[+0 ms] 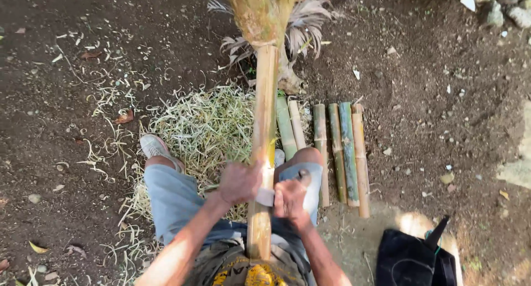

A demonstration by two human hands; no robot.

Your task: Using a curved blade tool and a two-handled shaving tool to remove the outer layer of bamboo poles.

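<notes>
At the lower centre of the frame, both hands are meeting on a long bamboo pole that is running up the middle of the picture. The left hand is clenching around the pole from its left side, while the right hand is closing on the dark handle of a blade whose pale metal is lying flat across the stalk; the motion blur is hiding the exact finger placement. The pole's near end is resting against the person's lap, and its far end is leaning on a forked tree trunk at the top of the frame.

Judging by its thickness and straightness, the pole is looking stiff, fairly light for its length, and smooth enough to slide under a loose grip, so taking hold just beside the blade, with the palm wrapping the stalk, is seeming the surest place.

Just right of the pole, a row of cut bamboo pieces is lying side by side on the dirt ground. To the left, a heap of pale shavings is spreading around a sandalled foot. A black bag is sitting at the lower right.
</notes>
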